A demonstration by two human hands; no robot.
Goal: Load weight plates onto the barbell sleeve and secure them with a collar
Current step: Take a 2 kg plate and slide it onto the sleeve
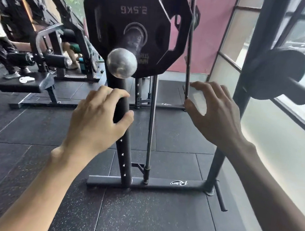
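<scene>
A black twelve-sided weight plate marked 2.5KG sits on the barbell sleeve. The sleeve points toward me and ends in a round silver end cap. Both my hands hover below the plate and hold nothing. My left hand is loosely curved in front of the black rack upright, under the sleeve end. My right hand has relaxed, spread fingers beside a thin steel guide rod. I see no collar.
The rack's base bar lies on the black rubber floor, with a second steel rod rising from it. Another dark plate sits on a storage peg at the right, by the window. At left stand a bench, other machines and a person's legs.
</scene>
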